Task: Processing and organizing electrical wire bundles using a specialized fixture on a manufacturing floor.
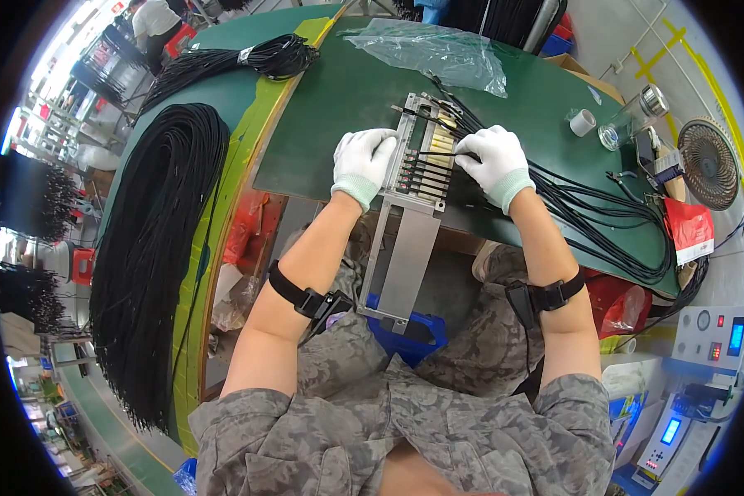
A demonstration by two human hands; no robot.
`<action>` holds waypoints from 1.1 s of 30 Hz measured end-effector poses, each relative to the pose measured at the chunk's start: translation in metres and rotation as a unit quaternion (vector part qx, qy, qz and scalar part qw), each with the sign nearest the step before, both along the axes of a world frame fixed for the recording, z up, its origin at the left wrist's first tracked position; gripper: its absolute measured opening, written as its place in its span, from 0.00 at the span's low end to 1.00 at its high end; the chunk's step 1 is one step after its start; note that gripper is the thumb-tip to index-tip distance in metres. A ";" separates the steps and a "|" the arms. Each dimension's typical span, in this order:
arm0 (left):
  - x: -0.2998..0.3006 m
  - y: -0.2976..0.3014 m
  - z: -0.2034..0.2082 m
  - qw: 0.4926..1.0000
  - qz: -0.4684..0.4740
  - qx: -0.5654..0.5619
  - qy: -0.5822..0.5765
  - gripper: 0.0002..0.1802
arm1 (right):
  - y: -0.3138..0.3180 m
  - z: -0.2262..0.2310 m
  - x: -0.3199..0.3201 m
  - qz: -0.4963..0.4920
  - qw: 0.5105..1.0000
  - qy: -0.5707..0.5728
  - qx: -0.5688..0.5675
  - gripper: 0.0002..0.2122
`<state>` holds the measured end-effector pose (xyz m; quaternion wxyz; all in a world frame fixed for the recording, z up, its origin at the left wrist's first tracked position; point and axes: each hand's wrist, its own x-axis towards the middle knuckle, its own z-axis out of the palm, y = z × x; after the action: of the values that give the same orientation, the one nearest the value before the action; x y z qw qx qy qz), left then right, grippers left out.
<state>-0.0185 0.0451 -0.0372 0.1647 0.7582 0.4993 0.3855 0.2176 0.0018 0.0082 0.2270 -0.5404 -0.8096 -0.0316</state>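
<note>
A long metal fixture (pixel 415 256) lies over the table's front edge, its lower end reaching out above my lap. Several black cables (pixel 428 174) lie side by side in its slots, next to a row of yellowish blocks (pixel 442 136). My left hand (pixel 362 161), in a white glove, is closed at the fixture's left edge and seems to grip it; the fingertips are partly hidden. On the other side, my gloved right hand (pixel 496 159) pinches a black cable (pixel 438 154) that crosses the slots.
Loose cables (pixel 595 207) run rightward across the green table (pixel 322 107). A big cable bundle (pixel 157 248) and a tied one (pixel 231 66) lie left. Farther back are a plastic bag (pixel 430 50), white cup (pixel 582 122), glass bottle (pixel 632 118) and fan (pixel 709 163).
</note>
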 end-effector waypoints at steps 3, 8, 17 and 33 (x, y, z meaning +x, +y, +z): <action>-0.001 0.000 0.002 0.999 -0.006 -0.032 0.009 0.12 | 0.001 -0.001 -0.001 -0.002 1.000 -0.011 0.002 0.03; 0.014 -0.008 0.007 0.997 -0.050 0.032 0.039 0.14 | 0.003 -0.004 -0.006 -0.011 1.000 -0.024 -0.014 0.04; 0.032 -0.020 0.020 0.960 -0.088 0.061 0.260 0.18 | 0.014 -0.007 0.012 -0.170 0.982 -0.084 -0.008 0.07; 0.014 0.004 0.005 0.989 0.021 0.001 -0.145 0.15 | 0.005 0.005 0.019 -0.020 0.989 0.100 -0.103 0.07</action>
<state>-0.0046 0.0488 -0.0323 0.2266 0.6841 0.4855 0.4949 0.2362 0.0072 0.0128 0.2499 -0.5771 -0.7708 0.1015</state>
